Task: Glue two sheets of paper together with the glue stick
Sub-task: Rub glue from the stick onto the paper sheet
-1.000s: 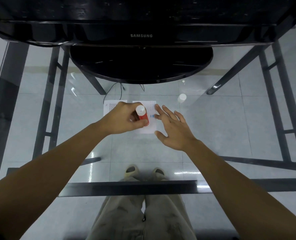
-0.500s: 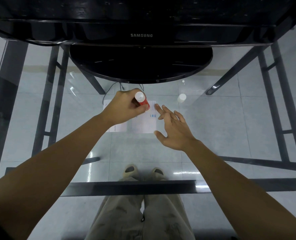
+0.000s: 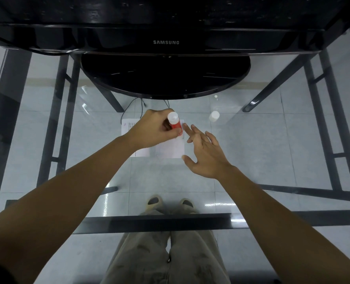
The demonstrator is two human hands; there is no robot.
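Now left hand point(image 3: 152, 129) grips glue stick point(image 3: 175, 124); right hand point(image 3: 206, 154) splayed on paper point(image 3: 170, 149).

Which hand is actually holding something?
The left hand, clenched around the red glue stick. The right hand is spread open, fingers by the paper.

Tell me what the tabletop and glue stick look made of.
Tabletop: clear glass, glossy; floor tiles, frame and feet show through it. Glue stick: seemingly smooth plastic, red body, white end, held in the left hand.
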